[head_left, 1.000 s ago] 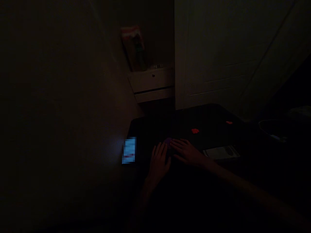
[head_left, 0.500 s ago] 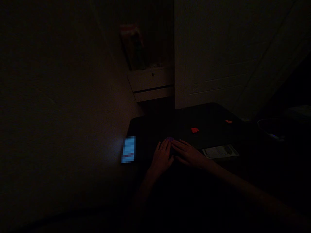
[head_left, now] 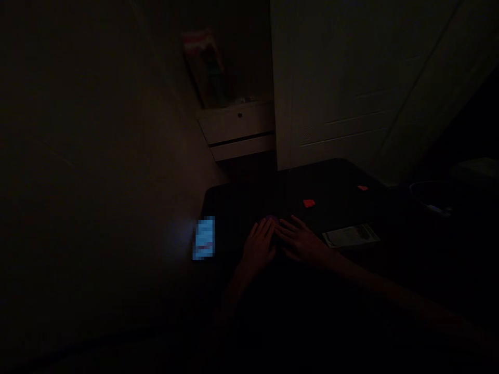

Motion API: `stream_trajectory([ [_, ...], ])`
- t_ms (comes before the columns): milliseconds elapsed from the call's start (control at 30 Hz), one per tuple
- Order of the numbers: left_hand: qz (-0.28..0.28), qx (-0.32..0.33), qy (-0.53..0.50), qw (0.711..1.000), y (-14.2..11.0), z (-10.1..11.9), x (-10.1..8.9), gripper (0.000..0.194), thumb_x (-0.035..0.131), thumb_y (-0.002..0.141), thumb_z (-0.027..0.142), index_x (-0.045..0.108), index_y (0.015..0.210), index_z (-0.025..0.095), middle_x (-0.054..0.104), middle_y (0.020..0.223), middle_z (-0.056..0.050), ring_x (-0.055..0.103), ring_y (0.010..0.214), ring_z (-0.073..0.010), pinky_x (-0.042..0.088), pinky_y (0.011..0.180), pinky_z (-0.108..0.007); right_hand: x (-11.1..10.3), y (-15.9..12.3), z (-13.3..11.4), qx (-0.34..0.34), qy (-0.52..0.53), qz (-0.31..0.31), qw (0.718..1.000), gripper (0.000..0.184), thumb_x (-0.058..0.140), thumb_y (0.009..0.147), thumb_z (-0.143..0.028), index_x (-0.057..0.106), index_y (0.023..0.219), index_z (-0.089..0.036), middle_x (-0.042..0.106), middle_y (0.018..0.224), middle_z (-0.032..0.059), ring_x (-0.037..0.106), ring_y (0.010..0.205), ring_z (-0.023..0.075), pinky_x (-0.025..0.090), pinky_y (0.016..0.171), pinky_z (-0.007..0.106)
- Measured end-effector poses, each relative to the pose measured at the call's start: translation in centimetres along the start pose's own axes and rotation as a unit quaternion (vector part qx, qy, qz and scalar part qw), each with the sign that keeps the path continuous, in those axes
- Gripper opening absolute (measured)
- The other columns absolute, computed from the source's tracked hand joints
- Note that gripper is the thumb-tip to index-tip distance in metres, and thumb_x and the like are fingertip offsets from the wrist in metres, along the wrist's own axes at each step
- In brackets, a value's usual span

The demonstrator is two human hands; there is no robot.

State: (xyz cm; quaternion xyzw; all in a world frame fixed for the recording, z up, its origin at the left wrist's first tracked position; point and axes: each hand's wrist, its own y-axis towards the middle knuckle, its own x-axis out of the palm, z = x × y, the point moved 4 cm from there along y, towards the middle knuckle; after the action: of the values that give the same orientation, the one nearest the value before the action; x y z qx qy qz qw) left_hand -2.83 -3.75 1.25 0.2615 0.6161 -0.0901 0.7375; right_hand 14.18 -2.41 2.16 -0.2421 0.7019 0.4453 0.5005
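In the dim head view, my left hand (head_left: 260, 240) lies with its fingers stretched forward over a small purple, roundish piece (head_left: 270, 217) on the dark table (head_left: 241, 202). Only the far edge of that piece shows, and its kind cannot be made out. My right hand (head_left: 304, 243) comes in from the right, fingers extended and slightly spread, the tips touching or very near the same piece. An orange-red lump (head_left: 309, 203) sits beyond my right hand. A smaller orange-red lump (head_left: 362, 188) lies farther off to the right.
A lit screen (head_left: 204, 239), blurred out, stands at the table's left edge by the wall. A flat printed item (head_left: 351, 236) lies right of my right hand. A dark round-rimmed container (head_left: 432, 197) is at the right. Behind are a drawer unit (head_left: 237, 124) and a pale panel (head_left: 331, 88).
My right hand's fingers have spread a little and shifted slightly right, away from my left fingers. The whole view has moved a little; the lumps and the screen stay in place.
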Motion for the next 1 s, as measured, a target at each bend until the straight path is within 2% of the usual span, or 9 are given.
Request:
stream_trajectory([
  [167,0.007,-0.001,0.013,1.000,0.1,0.1,0.0,0.082,0.056,0.085,0.020,0.026,0.160,0.017,0.027,0.168,-0.011,0.024,0.156,-0.0282,0.026,0.126,-0.052,-0.4,-0.2,-0.4,0.031,-0.011,0.008,0.999,0.067,0.059,0.093,-0.027,0.040,0.157,-0.019,0.051,0.155,0.0139,0.043,0.145,0.0371,0.017,0.122,0.069],
  [467,0.004,-0.005,0.022,1.000,0.0,0.3,0.0,0.080,0.055,0.084,0.019,0.028,0.159,0.014,0.028,0.168,-0.011,0.024,0.156,-0.0290,0.024,0.127,-0.052,-0.8,-0.2,-0.6,0.045,-0.002,0.013,0.999,0.064,0.057,0.096,-0.031,0.041,0.157,-0.023,0.054,0.153,0.0105,0.047,0.139,0.0357,0.011,0.122,0.069],
  [567,0.008,0.002,0.028,1.000,-0.1,0.3,0.2,0.082,0.055,0.084,0.019,0.025,0.160,0.015,0.028,0.167,-0.011,0.023,0.157,-0.0287,0.024,0.127,-0.052,-1.0,0.1,0.9,0.069,0.020,0.008,0.997,0.059,0.054,0.098,-0.031,0.041,0.156,-0.030,0.060,0.148,0.0068,0.052,0.134,0.0327,0.016,0.120,0.070],
  [667,0.012,0.004,0.037,0.999,-0.2,0.3,0.3,0.084,0.055,0.084,0.020,0.022,0.161,0.012,0.026,0.168,-0.013,0.021,0.157,-0.0287,0.023,0.127,-0.051,-1.0,0.7,2.9,0.089,0.029,0.021,0.995,0.057,0.049,0.102,-0.029,0.038,0.157,-0.031,0.060,0.147,0.0066,0.054,0.132,0.0301,0.025,0.118,0.067],
  [833,0.015,0.000,0.046,0.999,-0.2,0.6,0.3,0.086,0.054,0.082,0.019,0.019,0.160,0.005,0.020,0.169,-0.018,0.019,0.157,-0.0295,0.022,0.128,-0.050,-0.1,1.5,3.3,0.022,-0.002,0.010,1.000,0.054,0.047,0.104,-0.032,0.037,0.158,-0.031,0.050,0.156,0.0051,0.048,0.139,0.0316,0.022,0.118,0.066],
  [1000,0.008,-0.005,0.045,0.999,-0.1,0.6,0.2,0.084,0.053,0.083,0.019,0.021,0.159,0.004,0.021,0.169,-0.018,0.020,0.157,-0.0293,0.021,0.128,-0.049,0.1,1.3,2.8,0.032,-0.010,0.014,0.999,0.055,0.047,0.105,-0.033,0.035,0.159,-0.031,0.050,0.156,0.0039,0.048,0.138,0.0316,0.019,0.120,0.066],
])
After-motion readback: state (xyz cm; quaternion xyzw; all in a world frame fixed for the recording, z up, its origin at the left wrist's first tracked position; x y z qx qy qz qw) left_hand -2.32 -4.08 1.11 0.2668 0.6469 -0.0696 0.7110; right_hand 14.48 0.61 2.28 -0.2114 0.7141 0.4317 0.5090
